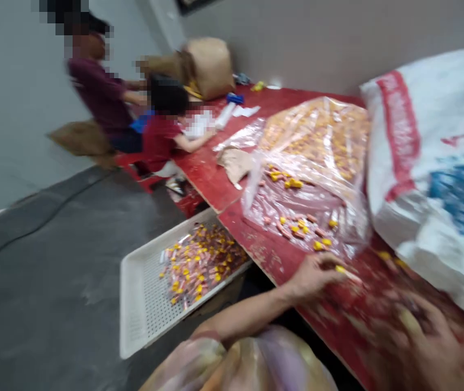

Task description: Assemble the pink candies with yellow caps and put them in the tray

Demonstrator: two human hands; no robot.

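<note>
My left hand (315, 277) is over the red table's front edge, its thumb and fingers pinched on a small pink piece with a yellow end (349, 275). Farther right, my right hand (427, 336) is low over the tabletop and smeared by motion; whether it holds anything cannot be made out. Just beyond my left hand lies a clear plastic bag (297, 203), its far part full of orange-yellow pieces. Several loose pink and yellow pieces (297, 225) show through or on its near part. A few more yellow pieces (384, 255) lie near the white sack.
A white perforated tray (136, 304) with many pink and yellow pieces sits below the table edge, left. A large white woven sack (439, 163) stands at right. Two people (97, 98) sit at the far end near brown sacks (209, 65). The red table (232, 209) is stained.
</note>
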